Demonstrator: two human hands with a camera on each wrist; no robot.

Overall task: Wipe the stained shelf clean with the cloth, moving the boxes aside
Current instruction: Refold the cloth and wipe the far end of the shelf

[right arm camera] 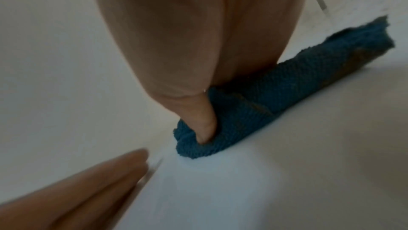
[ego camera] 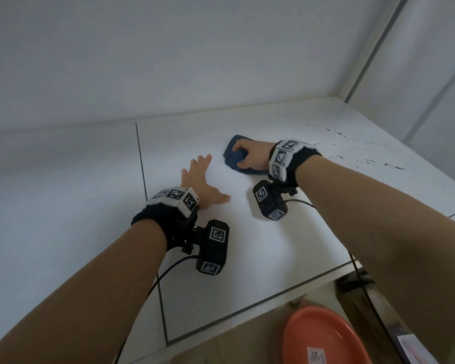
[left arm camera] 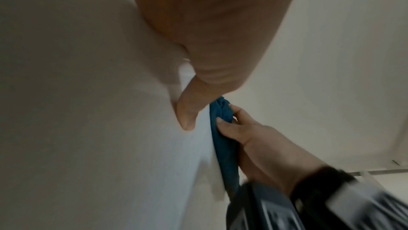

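Now the right hand (ego camera: 250,157) lies on top of the blue cloth (ego camera: 234,156) and presses it down on the white shelf (ego camera: 260,232). Its fingers are curled over a bunched fold of the cloth, so the hand is grasping it; in the right wrist view the thumb sinks into the fabric at the near end. The cloth sits under and in front of this hand, toward the back wall of the shelf, and one flat corner of it sticks out beyond the fingers.

To the left of it, the left hand (ego camera: 204,183) rests flat on the shelf with its fingers spread and straight. It holds nothing and is relaxed. The cloth is near its fingertips but apart from them; a strip of bare shelf lies between the two hands.

Small dark stains (ego camera: 352,151) are scattered on the shelf to the right of the right wrist, toward the right rear corner. The cloth does not cover them.

Below the front edge of the shelf an orange plate (ego camera: 323,340) with a small paper label on it is visible.
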